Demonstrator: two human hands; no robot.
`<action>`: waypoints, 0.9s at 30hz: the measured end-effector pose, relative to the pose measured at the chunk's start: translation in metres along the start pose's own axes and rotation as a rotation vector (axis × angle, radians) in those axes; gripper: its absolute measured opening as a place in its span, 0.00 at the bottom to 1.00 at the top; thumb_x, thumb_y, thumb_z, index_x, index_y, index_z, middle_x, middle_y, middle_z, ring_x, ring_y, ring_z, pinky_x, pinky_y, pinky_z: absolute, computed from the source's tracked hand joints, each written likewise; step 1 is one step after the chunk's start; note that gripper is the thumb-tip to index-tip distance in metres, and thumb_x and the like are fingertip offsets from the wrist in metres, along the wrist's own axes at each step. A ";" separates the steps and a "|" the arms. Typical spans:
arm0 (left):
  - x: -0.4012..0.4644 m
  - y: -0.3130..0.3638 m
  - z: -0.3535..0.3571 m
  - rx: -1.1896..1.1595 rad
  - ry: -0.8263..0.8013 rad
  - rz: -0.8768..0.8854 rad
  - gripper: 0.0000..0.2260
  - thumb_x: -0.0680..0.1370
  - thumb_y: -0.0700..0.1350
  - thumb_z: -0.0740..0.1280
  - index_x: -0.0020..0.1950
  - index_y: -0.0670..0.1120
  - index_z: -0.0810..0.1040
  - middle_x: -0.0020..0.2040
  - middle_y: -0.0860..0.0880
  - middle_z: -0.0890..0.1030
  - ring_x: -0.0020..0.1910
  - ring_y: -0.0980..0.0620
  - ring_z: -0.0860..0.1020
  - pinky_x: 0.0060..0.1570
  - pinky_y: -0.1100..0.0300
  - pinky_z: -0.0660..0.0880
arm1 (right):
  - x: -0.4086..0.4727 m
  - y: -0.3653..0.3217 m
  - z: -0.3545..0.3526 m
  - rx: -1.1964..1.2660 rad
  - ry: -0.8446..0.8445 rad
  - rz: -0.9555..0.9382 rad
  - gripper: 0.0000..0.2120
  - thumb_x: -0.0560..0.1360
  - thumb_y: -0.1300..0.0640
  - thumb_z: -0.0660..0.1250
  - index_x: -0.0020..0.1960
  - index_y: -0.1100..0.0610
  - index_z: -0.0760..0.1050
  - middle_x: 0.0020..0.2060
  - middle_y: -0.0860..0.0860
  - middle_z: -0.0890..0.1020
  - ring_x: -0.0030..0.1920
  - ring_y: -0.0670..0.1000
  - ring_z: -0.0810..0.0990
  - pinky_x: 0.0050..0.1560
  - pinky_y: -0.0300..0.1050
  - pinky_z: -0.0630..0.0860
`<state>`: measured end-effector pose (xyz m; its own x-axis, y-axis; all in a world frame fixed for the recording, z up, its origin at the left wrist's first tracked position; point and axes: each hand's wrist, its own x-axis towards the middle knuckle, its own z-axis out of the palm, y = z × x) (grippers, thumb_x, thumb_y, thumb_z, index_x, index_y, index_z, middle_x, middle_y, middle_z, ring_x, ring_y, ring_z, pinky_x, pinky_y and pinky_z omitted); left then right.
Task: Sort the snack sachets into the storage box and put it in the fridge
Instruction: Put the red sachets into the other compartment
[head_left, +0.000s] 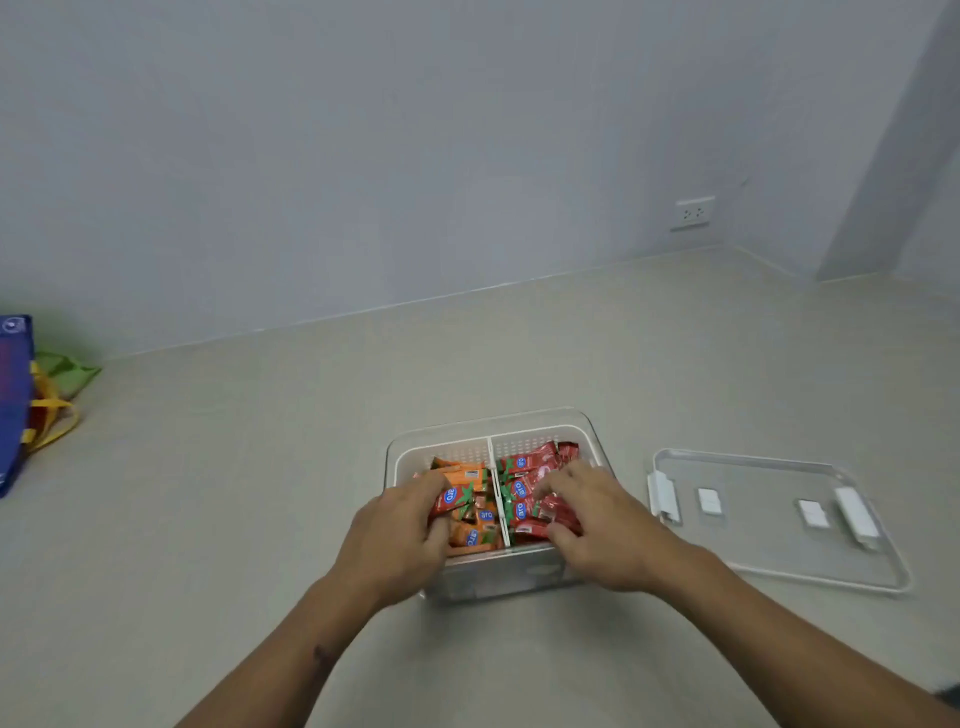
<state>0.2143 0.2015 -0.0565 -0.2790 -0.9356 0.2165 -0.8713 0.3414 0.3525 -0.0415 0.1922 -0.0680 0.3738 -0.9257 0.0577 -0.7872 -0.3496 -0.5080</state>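
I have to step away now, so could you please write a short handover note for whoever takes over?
Left hand: holds orange sachets in the left compartment.
Right hand: fingers curled on red sachets in the right compartment.
Storage box: open on the floor, a divider splitting the colours.
Lid: off, lying right of the box.
Done: sachets sorted by colour.
Left: settle them, fit the lid, carry the box to the fridge, which is out of view.

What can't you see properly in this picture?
All in the head view:
- Sachets under the left hand and right hand: covered by the fingers.
- Small print on the orange sachets and red sachets: too small.
- Blue bag: cut off by the left edge.
- Fridge: not in view.
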 end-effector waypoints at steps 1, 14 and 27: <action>0.010 0.002 0.001 -0.012 -0.010 0.007 0.04 0.73 0.50 0.58 0.47 0.54 0.69 0.44 0.55 0.79 0.43 0.49 0.76 0.39 0.54 0.71 | -0.007 0.001 0.000 -0.033 0.014 -0.017 0.15 0.76 0.50 0.63 0.63 0.48 0.72 0.56 0.47 0.72 0.59 0.49 0.69 0.60 0.44 0.69; 0.116 0.042 0.056 0.224 -0.337 0.194 0.18 0.77 0.53 0.61 0.67 0.51 0.67 0.63 0.49 0.74 0.61 0.46 0.72 0.62 0.46 0.65 | -0.023 0.001 0.029 -0.463 0.074 -0.006 0.11 0.63 0.53 0.67 0.45 0.51 0.75 0.41 0.50 0.80 0.40 0.54 0.77 0.42 0.49 0.74; 0.101 0.008 0.045 -0.023 -0.255 0.230 0.15 0.79 0.47 0.60 0.66 0.52 0.74 0.64 0.51 0.77 0.62 0.49 0.74 0.64 0.49 0.68 | -0.023 -0.010 0.032 -0.505 0.092 0.078 0.11 0.67 0.53 0.67 0.49 0.49 0.75 0.45 0.48 0.81 0.45 0.53 0.79 0.45 0.48 0.74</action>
<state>0.1609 0.1060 -0.0730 -0.5619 -0.8251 0.0590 -0.7652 0.5456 0.3417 -0.0262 0.2215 -0.0921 0.2780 -0.9527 0.1227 -0.9580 -0.2844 -0.0371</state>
